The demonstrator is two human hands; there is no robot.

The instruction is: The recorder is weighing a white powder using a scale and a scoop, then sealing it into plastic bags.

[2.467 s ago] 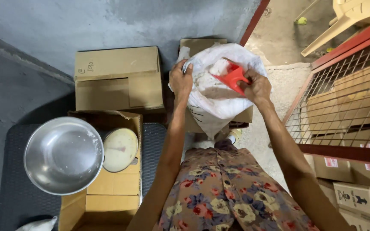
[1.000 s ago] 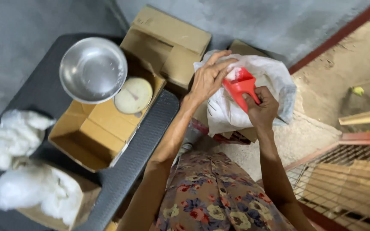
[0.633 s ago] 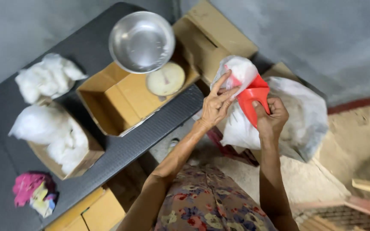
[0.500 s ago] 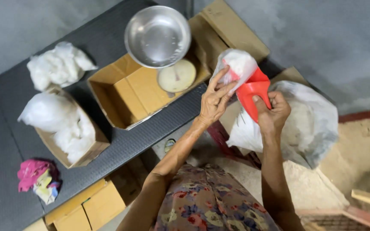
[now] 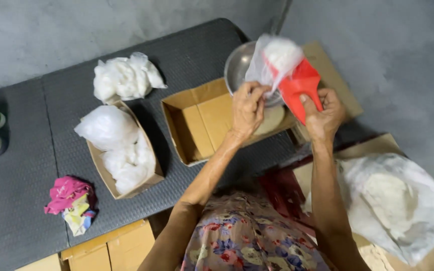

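Taking the open cardboard box (image 5: 202, 123) on the dark tabletop (image 5: 21, 175) as reference: far left of it lies a pink cloth bundle (image 5: 69, 198), nearer left a smaller box of filled white bags (image 5: 121, 150). Just right of the open box, the left hand (image 5: 247, 108) pinches the mouth of a clear plastic bag (image 5: 275, 57) over a metal bowl (image 5: 237, 70). Further right, the right hand (image 5: 325, 113) grips a red scoop (image 5: 302, 88), touching the bag.

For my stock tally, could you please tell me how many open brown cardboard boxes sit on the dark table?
2. One open cardboard box at centre-left holds white filled plastic bags; the other open box lies under the left hand, mostly empty. Others may be hidden.
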